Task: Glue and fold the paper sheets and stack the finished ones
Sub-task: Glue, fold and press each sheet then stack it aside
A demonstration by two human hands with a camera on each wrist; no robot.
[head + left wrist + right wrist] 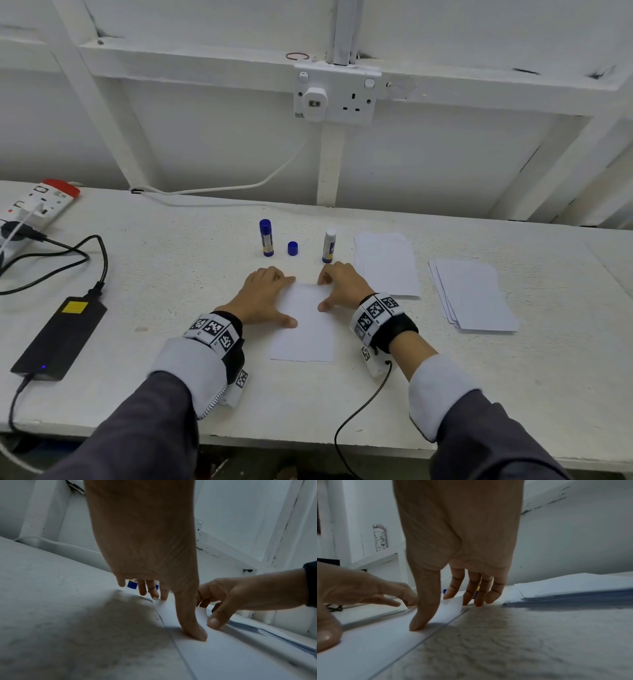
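One sheet (308,330) lies lengthwise front-to-back, left hand (264,297) and right hand (342,287) pressing.

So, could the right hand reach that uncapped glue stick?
Probably yes: the uncapped glue stick stands just beyond the right hand, nothing between, though that hand presses the paper sheet.
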